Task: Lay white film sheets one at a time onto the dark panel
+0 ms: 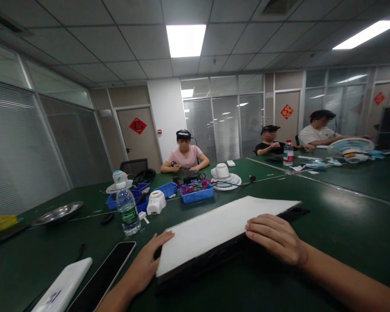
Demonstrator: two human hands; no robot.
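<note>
A flat white panel point(221, 229) with a black underside is tilted above the green table point(344, 251), in front of me. At its left end is my left hand point(147, 262), thumb on the white face and the other fingers mostly hidden by the edge. My right hand point(276, 238) lies over the near right edge, fingers together on the white face and thumb out of sight. Both hands hold the panel. Left of my left hand lie a dark-screened phone point(103, 277) and a white power bank point(64, 286).
A water bottle point(127, 210) stands beyond the phone. Farther back are a white fan housing point(156, 202), a blue tray of wires point(197, 193) and a white fan point(226, 180). A metal dish point(60, 212) lies left. Several people sit across the table.
</note>
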